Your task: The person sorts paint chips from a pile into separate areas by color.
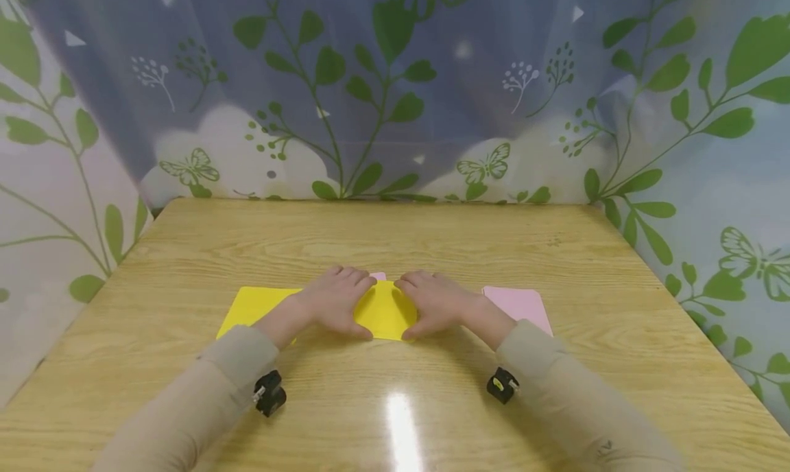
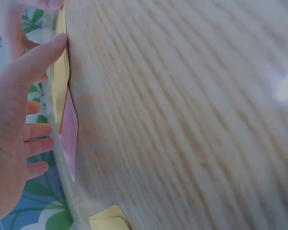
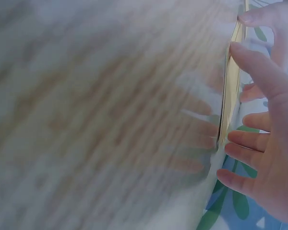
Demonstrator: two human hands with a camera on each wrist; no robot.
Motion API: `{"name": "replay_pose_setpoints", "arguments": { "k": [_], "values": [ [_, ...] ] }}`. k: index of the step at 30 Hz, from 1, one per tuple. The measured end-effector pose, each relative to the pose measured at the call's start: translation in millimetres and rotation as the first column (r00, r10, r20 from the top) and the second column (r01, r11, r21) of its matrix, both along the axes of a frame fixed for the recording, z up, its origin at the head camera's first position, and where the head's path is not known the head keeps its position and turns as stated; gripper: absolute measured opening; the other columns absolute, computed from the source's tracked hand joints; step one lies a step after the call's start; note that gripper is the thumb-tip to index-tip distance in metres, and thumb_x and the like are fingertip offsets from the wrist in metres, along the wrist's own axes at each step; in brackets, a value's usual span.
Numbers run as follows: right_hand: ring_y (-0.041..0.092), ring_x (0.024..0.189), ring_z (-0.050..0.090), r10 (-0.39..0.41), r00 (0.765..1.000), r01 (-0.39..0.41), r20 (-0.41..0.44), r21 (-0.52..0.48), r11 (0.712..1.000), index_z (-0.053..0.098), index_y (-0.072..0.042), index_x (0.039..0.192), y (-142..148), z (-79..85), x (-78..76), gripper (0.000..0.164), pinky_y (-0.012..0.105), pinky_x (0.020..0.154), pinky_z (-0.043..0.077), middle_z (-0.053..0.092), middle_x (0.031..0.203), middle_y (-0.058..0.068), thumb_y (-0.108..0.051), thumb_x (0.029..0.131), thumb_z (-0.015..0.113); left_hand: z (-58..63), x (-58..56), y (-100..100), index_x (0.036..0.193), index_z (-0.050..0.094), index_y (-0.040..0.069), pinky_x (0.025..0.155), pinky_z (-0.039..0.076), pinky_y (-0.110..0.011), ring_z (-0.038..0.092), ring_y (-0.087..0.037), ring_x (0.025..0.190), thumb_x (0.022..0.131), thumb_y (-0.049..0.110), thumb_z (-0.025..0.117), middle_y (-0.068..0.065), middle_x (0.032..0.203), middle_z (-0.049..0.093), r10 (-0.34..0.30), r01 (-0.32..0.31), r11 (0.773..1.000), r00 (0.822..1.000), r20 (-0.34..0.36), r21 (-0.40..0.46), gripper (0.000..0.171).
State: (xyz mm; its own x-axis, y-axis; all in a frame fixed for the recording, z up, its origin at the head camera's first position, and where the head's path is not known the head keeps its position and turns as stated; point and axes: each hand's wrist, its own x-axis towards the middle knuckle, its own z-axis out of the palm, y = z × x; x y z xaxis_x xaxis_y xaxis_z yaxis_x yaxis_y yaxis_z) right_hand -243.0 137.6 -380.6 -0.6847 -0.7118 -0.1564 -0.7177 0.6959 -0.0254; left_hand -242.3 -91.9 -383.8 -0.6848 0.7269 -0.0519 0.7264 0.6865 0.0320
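Note:
A yellow card [image 1: 385,314] lies between my two hands in the middle of the table. My left hand [image 1: 336,300] holds its left side, thumb at the near edge and index finger at the far edge. The right hand [image 1: 435,300] grips the opposite side the same way. In the left wrist view the left thumb [image 2: 55,45] touches the card's edge, while the other fingers spread beyond it. A pink card [image 2: 71,132] sticks out from under the yellow one there; in the head view only a small pink corner [image 1: 378,276] shows behind.
Another yellow card [image 1: 256,304] lies on the left, partly under the left forearm. To the right is a pink card [image 1: 521,304], partly covered by the right forearm. The wooden table [image 1: 395,235] ends at a leaf-patterned curtain [image 1: 395,163].

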Motion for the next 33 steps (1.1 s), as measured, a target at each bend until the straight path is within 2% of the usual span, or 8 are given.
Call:
{"name": "replay_pose_setpoints", "arguments": {
  "k": [6,13,21,28,33],
  "values": [
    [0.029,0.13,0.033,-0.016,1.0,0.015,0.027,0.03,0.999,0.032,-0.002,0.141,-2.9,-0.5,-2.4,0.093,0.047,0.1,0.034,0.036,0.142,0.014,-0.061,0.076,0.062,-4.5,-2.9,-1.2,0.138,0.036,0.005,0.103,0.026,-0.049,0.035,-0.032,0.127,0.074,0.065,0.061,-0.014,0.138,0.04,0.019,-0.018,1.0,0.999,0.049,-0.019,0.091],
    [0.03,0.131,0.032,-0.031,0.998,0.029,0.055,0.047,0.998,0.031,-0.002,0.142,-5.3,-2.2,-5.9,0.093,0.048,0.101,0.033,0.034,0.143,0.016,-0.062,0.077,0.061,-8.3,-5.9,-1.9,0.14,0.034,0.006,0.106,0.022,-0.05,0.032,-0.032,0.13,0.074,0.066,0.06,-0.014,0.142,0.036,0.017,-0.017,1.0,0.996,0.09,-0.004,0.093],
    [0.032,0.13,0.031,-0.026,0.997,0.024,0.071,0.031,0.999,0.03,-0.001,0.142,-7.8,1.1,-8.5,0.092,0.046,0.104,0.03,0.034,0.143,0.018,-0.058,0.079,0.062,-11.6,-11.5,-2.0,0.137,0.038,0.005,0.105,0.025,-0.047,0.035,-0.031,0.127,0.074,0.064,0.06,-0.013,0.138,0.04,-0.018,0.018,1.0,0.999,0.052,0.007,0.089],
    [0.031,0.13,0.033,-0.022,0.997,0.021,0.076,0.019,1.0,0.031,-0.001,0.142,-10.0,0.5,-11.1,0.09,0.044,0.105,0.029,0.035,0.142,0.017,-0.057,0.079,0.063,-9.7,-12.0,-1.4,0.143,0.032,0.006,0.105,0.028,-0.042,0.034,-0.03,0.127,0.073,0.059,0.066,-0.014,0.139,0.038,-0.003,-0.005,0.998,0.991,0.137,0.064,0.094],
    [0.03,0.127,0.036,-0.009,0.997,0.009,0.073,0.003,1.0,0.031,-0.002,0.142,-11.2,0.9,-13.0,0.088,0.043,0.102,0.033,0.038,0.14,0.016,-0.054,0.079,0.065,-8.4,-12.9,-1.1,0.141,0.034,0.004,0.104,0.03,-0.042,0.035,-0.03,0.126,0.072,0.057,0.069,-0.015,0.138,0.038,-0.005,-0.007,0.997,0.989,0.151,0.08,0.094]
  ]
}}
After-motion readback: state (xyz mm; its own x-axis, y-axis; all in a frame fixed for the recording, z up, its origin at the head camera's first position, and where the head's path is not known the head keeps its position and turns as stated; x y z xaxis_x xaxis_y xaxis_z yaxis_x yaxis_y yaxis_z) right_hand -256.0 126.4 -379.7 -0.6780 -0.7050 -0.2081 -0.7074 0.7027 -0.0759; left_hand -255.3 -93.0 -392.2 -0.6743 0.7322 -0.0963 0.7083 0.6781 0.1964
